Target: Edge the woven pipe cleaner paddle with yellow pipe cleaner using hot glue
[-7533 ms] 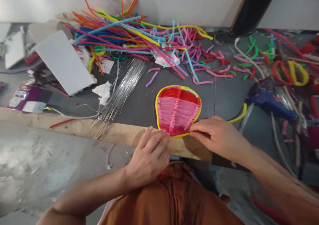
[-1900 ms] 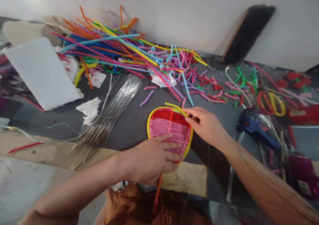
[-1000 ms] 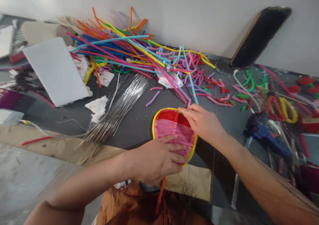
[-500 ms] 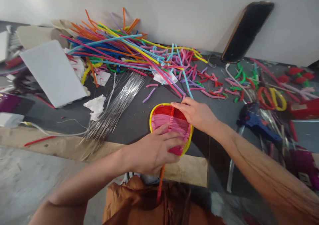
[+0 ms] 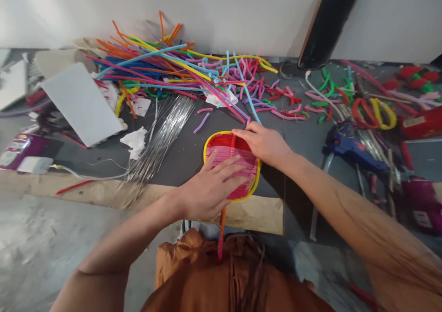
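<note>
Counter (image 5: 172, 164): pink/red fuzzy panel (image 5: 247, 159) lies approx. mid, by the near edge; prob. light, soft, bendy, easily crushed; best held by its outer edge; L hand (image 5: 210, 190) flat on it, fingers spread; R hand (image 5: 264, 142) at far side, fingers on yellow rim (image 5: 205, 150), can't tell if pinching or pressing; orange stem (image 5: 222, 224) juts past counter's near edge, top end hidden under L hand.

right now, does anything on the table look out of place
A red stem lies alone on the brown strip, left of the wire bundle and away from the multicolored heap, so it looks stray. The pink-and-red panel under the left hand looks undamaged where visible.
</note>
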A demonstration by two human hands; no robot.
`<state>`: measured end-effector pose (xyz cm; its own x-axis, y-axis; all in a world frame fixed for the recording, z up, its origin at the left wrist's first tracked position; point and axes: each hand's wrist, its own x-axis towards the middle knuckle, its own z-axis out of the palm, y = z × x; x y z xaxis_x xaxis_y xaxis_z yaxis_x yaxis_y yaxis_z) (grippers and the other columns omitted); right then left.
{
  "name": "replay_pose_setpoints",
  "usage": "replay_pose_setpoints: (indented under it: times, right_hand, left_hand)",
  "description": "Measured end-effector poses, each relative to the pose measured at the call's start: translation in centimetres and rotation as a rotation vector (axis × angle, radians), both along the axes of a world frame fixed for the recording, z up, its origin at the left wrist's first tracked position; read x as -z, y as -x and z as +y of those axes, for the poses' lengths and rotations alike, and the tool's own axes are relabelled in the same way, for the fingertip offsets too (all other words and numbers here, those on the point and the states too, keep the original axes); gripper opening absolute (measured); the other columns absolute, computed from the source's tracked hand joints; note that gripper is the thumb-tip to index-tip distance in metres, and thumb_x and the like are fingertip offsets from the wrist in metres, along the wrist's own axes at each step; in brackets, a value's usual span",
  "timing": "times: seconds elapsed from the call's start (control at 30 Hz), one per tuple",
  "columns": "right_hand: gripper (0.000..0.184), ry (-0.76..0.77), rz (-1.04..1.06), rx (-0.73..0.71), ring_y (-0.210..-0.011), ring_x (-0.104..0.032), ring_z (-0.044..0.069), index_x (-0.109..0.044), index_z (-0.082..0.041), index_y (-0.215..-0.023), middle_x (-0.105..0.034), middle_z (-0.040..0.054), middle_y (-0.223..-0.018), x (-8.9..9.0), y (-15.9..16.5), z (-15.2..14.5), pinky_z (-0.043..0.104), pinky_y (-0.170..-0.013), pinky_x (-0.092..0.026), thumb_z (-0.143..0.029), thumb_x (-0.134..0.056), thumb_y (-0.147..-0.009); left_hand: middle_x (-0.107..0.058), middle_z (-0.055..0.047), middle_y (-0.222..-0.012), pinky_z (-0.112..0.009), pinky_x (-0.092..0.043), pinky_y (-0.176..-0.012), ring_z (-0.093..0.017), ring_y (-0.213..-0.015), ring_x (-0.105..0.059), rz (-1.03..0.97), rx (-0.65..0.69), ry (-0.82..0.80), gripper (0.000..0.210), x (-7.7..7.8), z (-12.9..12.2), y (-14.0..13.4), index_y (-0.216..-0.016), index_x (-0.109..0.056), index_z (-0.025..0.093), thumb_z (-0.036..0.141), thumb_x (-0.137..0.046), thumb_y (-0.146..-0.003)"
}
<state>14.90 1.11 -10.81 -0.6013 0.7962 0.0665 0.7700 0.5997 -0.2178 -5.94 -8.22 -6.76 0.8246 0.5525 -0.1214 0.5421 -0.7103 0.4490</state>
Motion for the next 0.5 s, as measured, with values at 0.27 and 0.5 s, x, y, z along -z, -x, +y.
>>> replay_pose_setpoints:
  times: [0.27, 0.5]
  right_hand:
    - [0.033, -0.055, 0.221, 0.078, -0.097, -0.059, 0.023, -0.063, -0.024, -0.12, -0.064, 0.0086, -0.11, -3.0, -2.2, -0.9, 0.037, -0.084, -0.047, -0.03, -0.045, -0.093]
    - [0.014, -0.088, 0.27, -0.265, -0.093, -0.056, 0.021, -0.069, -0.025, -0.097, -0.071, 0.003, -0.094, -3.6, -2.0, -10.3, 0.039, -0.084, -0.04, -0.031, -0.059, -0.088]
  left_hand:
    - [-0.031, -0.018, -0.15, -0.06, -0.007, -0.114, -0.033, -0.144, -0.014, -0.026, -0.269, -0.102, 0.044, 0.8, -2.7, 0.6, -0.13, -0.044, 0.014, 0.03, -0.049, -0.089]
    - [-0.035, -0.016, -0.148, -0.059, -0.005, -0.115, -0.03, -0.144, -0.015, -0.059, -0.366, -0.142, 0.04, 1.5, -3.7, 0.5, -0.127, -0.046, 0.016, 0.031, -0.05, -0.09]
